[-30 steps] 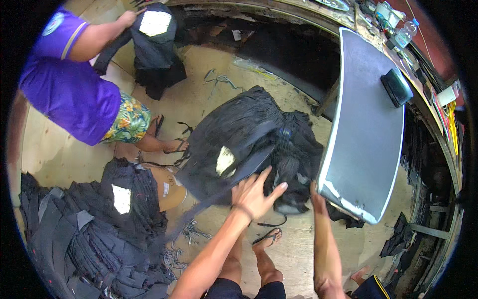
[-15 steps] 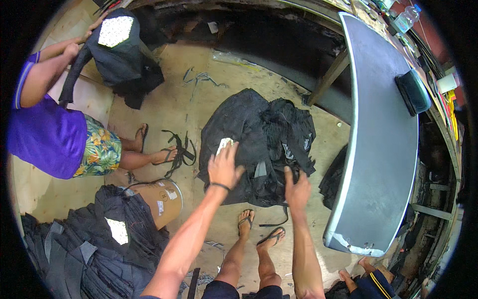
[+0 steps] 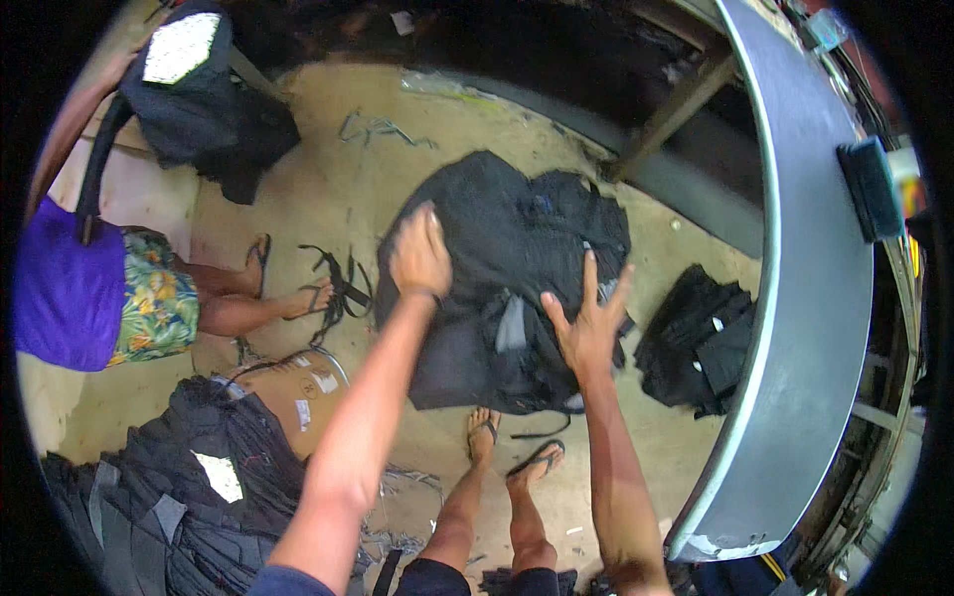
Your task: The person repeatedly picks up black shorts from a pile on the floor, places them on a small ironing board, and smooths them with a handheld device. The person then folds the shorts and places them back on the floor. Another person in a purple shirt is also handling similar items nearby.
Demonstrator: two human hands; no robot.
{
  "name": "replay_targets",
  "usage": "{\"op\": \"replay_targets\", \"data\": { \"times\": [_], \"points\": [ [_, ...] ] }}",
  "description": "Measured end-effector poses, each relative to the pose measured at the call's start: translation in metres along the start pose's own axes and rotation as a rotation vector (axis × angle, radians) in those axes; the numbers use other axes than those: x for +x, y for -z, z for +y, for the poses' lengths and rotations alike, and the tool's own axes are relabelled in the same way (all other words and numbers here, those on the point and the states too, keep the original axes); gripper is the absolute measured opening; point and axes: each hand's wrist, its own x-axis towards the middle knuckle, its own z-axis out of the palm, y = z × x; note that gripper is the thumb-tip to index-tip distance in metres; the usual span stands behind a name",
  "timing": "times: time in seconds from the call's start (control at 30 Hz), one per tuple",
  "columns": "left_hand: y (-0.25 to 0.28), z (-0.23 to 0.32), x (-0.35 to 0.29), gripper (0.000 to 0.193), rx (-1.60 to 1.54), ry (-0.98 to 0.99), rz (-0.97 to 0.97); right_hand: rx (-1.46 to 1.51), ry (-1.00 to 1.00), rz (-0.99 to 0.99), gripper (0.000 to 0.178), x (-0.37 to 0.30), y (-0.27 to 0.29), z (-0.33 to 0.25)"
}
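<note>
A heap of black garments lies on the floor in front of my feet, with a grey patch showing in its lower middle. On the left part of the heap rests my left hand, slightly blurred, its fingers stretched forward over the cloth. My right hand is over the right side of the heap, fingers spread wide and nothing held. Whether it presses on the fabric or hovers just above, I cannot tell.
To the right lies a smaller black cloth pile beside a grey padded board with an iron-like tool. More black garments lie by a brown drum at lower left. A person in purple stands at left.
My left hand has moved up and left over the heap, and the white patch there no longer shows. My right hand has spread its fingers. The view has shifted, showing more of the right-hand pile.
</note>
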Motion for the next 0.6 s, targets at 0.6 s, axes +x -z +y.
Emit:
{"op": "replay_targets", "data": {
  "times": [0.6],
  "points": [
    [0.052, -0.058, -0.038, 0.075, 0.360, -0.730, 0.369, 0.192, -1.004, -0.414, 0.063, -0.473, 0.009, 0.212]
  ]
}}
